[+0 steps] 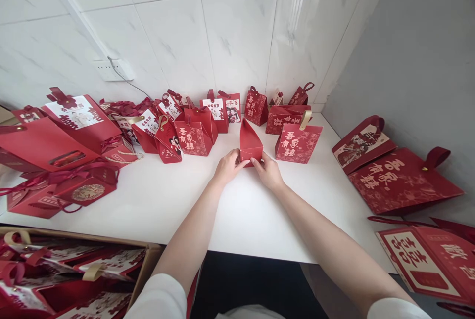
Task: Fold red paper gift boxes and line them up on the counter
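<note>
Between my two hands a small red paper gift box [251, 141] stands upright on the white table, its narrow side facing me. My left hand [227, 165] grips its lower left edge, fingers curled behind it and thumb on the front. On the lower right edge, my right hand [267, 169] holds it the same way, and the two thumbs nearly meet. Just right of it stands a red gift box with a gold strap [299, 143] and white lettering. To the left is another lettered red gift box [193, 138].
Several red gift boxes [257, 105] line the tiled wall. More boxes [87, 188] with ribbons crowd the left. At the right, large red bags [399, 180] lean against a grey panel. A cardboard carton [151, 254] full of boxes sits at the front left. A socket [113, 69] is on the wall.
</note>
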Tool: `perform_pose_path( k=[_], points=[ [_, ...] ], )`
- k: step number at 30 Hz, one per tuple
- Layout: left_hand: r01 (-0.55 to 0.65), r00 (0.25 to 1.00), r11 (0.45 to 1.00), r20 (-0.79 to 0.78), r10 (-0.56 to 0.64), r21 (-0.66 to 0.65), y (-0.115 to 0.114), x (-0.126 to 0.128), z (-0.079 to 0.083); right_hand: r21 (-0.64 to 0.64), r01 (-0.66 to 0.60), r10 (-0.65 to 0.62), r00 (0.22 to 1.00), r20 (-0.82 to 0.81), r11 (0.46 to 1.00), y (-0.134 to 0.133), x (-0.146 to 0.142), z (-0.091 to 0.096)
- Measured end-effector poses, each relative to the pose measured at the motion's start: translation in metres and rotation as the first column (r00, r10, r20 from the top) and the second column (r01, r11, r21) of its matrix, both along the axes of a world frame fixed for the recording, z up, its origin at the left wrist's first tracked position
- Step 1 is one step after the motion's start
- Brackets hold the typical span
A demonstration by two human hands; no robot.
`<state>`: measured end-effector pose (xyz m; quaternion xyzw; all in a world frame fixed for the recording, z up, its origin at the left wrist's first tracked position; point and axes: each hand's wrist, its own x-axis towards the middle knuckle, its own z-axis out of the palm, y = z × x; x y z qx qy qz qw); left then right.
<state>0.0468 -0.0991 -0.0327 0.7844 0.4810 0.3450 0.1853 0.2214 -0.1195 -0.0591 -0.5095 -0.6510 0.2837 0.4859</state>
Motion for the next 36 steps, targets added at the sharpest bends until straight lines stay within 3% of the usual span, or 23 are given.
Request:
perform_pose_path(
  k=[3, 6, 10, 13, 16, 18, 20, 24, 27, 30, 33, 36],
  points=[
    [0.022, 0.999, 0.997, 0.046, -0.019, -0.068, 0.001, -0.001, -0.003, -0.027, 0.007, -0.006, 0.999, 0.040, 1.000, 0.002, 0.001, -0.003],
    [0.079, 0.968, 0.969, 0.249, -0.019, -0.233, 0.004, -0.003, -0.008, 0.066, 0.001, -0.006, 0.997, 0.071, 0.998, 0.002, 0.001, -0.002],
    [0.127, 0.789, 0.886, 0.587, 0.183, -0.446, 0.010, -0.003, -0.011, 0.295, -0.016, -0.023, 0.991, 0.128, 0.955, -0.004, 0.000, 0.008],
    [0.121, 0.667, 0.906, 0.709, 0.229, -0.406, 0.014, -0.001, -0.007, 0.414, -0.032, -0.021, 0.992, 0.122, 0.910, -0.011, -0.002, 0.017],
    [0.053, 0.593, 0.966, 0.786, 0.174, -0.254, 0.016, -0.002, -0.002, 0.453, 0.069, -0.077, 0.997, -0.002, 0.889, -0.015, -0.005, 0.022],
    [0.021, 0.610, 0.989, 0.786, 0.101, -0.143, 0.017, -0.004, 0.000, 0.428, 0.118, -0.085, 0.992, -0.096, 0.896, -0.014, -0.005, 0.021],
    [0.013, 0.651, 0.996, 0.757, 0.058, -0.088, 0.016, -0.007, 0.000, 0.412, 0.084, -0.031, 0.991, -0.134, 0.907, -0.011, -0.004, 0.019],
    [0.096, 0.707, 0.995, 0.705, -0.054, -0.020, 0.012, -0.010, 0.004, 0.459, 0.029, -0.012, 0.999, -0.040, 0.888, -0.007, 0.000, 0.015],
    [0.089, 0.820, 0.995, 0.563, -0.104, 0.054, 0.011, -0.013, 0.010, 0.463, 0.030, -0.048, 0.999, 0.026, 0.886, -0.006, 0.002, 0.012],
    [0.022, 0.932, 0.993, 0.357, -0.061, 0.113, 0.015, -0.017, 0.009, 0.362, 0.004, -0.014, 1.000, 0.025, 0.932, -0.003, 0.004, 0.006],
    [0.044, 0.969, 0.997, 0.242, -0.056, 0.058, 0.019, -0.021, 0.000, 0.253, -0.038, 0.033, 0.999, 0.022, 0.967, -0.001, 0.004, 0.002],
    [0.076, 0.961, 0.993, 0.272, -0.049, -0.091, 0.021, -0.024, -0.009, 0.194, -0.023, 0.025, 1.000, -0.007, 0.981, -0.001, 0.003, 0.002]
  ],
)
